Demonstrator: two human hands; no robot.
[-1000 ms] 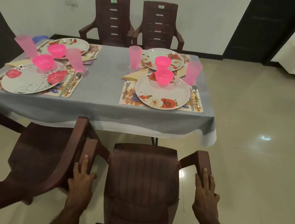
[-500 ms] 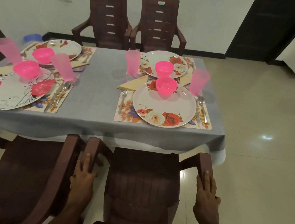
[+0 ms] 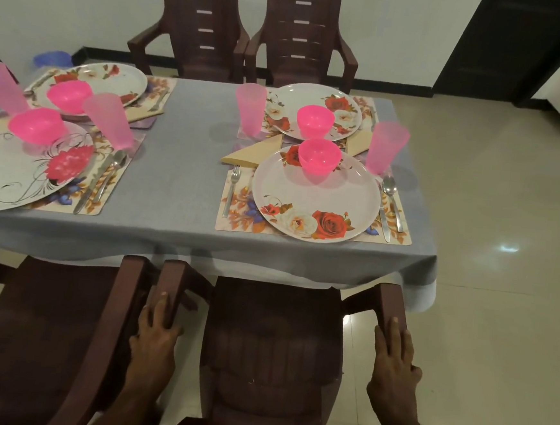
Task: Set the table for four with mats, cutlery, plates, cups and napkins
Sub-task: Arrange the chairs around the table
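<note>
Your left hand [image 3: 155, 336] grips the left armrest of the brown chair [image 3: 275, 346] at the bottom centre of the frame, and your right hand [image 3: 394, 365] grips its right armrest, thumbs wrapped around the sides. Just above the chair, the desk [image 3: 181, 171] under a grey cloth carries four floral mats with plates, pink bowls, pink cups, cutlery and folded napkins; the nearest plate [image 3: 317, 195] sits right of centre.

brown chair [image 3: 272, 339] pushed closer under table [image 3: 176, 231]
</note>
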